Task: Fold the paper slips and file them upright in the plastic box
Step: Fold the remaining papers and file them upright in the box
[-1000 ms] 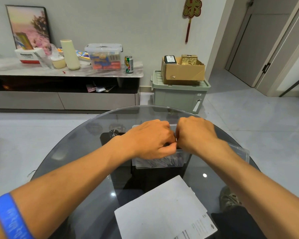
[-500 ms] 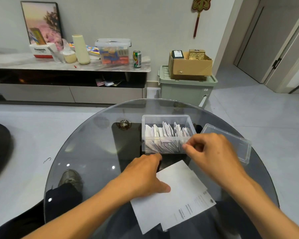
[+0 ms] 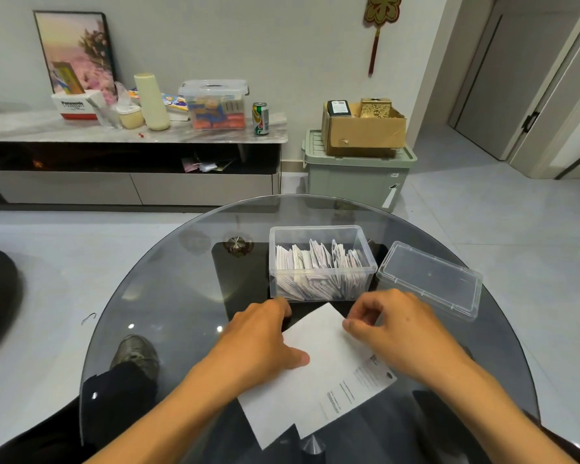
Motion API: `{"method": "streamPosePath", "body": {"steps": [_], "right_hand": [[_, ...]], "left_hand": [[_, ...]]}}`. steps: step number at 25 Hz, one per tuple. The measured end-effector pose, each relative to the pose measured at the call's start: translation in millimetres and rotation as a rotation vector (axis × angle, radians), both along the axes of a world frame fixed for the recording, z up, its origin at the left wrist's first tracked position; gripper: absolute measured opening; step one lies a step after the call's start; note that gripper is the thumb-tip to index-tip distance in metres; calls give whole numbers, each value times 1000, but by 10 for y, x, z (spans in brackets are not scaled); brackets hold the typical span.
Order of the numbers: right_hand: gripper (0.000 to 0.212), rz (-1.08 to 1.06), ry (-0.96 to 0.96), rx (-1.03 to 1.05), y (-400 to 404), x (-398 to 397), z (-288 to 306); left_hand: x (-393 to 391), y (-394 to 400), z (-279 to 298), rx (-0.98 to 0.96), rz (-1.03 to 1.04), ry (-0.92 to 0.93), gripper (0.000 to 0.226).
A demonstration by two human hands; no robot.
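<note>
Next slip lined up on the glass table (image 3: 154, 296), plastic box (image 3: 320, 262) just beyond.

I read the paper sheet (image 3: 318, 366) as pinned for folding: my left hand (image 3: 258, 343) rests on its left edge, fingers loosely curled; my right hand (image 3: 399, 329) curls, fingertips (image 3: 347, 324) touching its right edge. Filed slips (image 3: 317, 262) stand upright inside; lid (image 3: 429, 279) sits beside.

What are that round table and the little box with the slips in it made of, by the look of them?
The round table looks like smoked glass: glossy, with light glints, and a shoe shows through it. The box seems to be clear, thin plastic: the folded paper slips show through its walls.
</note>
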State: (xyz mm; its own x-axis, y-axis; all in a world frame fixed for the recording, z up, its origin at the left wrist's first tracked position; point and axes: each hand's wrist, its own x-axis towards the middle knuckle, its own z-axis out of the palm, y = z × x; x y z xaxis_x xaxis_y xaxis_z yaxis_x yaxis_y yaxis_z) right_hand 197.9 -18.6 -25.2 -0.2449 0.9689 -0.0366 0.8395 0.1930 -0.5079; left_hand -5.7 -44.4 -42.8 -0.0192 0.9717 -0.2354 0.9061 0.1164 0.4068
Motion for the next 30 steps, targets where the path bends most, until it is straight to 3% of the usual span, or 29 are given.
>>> {"method": "streamPosePath", "body": {"steps": [3, 7, 8, 10, 12, 15, 20, 24, 27, 30], "right_hand": [[18, 45, -96, -147, -11, -26, -35], [16, -6, -84, -77, -19, -39, -29], [16, -58, 3, -9, -23, -43, -9], [19, -174, 388, 21, -40, -41, 71], [36, -220, 836, -203, -64, -47, 163], [52, -126, 1094, -496, -64, -77, 176], [37, -15, 1064, -518, -71, -160, 140], [22, -92, 1093, -444, -59, -143, 199], [1, -145, 1066, -394, -42, -76, 263], [11, -108, 1017, -423, -55, -60, 272]], "left_hand": [[-19, -6, 13, 10, 14, -140, 19], [17, -45, -14, 123, 17, -224, 16], [14, -32, 22, 141, 48, -336, 17], [5, -4, 127, 114, 135, -701, 24], [29, -14, 231, 81, 212, -1058, 27], [74, -54, 279, 91, 269, -1340, 28], [112, -71, 254, 5, 275, -1438, 74], [96, -73, 315, -45, 233, -1604, 52], [63, -67, 351, 47, 287, -1486, 38], [74, -65, 336, 94, 341, -1438, 18]]}}
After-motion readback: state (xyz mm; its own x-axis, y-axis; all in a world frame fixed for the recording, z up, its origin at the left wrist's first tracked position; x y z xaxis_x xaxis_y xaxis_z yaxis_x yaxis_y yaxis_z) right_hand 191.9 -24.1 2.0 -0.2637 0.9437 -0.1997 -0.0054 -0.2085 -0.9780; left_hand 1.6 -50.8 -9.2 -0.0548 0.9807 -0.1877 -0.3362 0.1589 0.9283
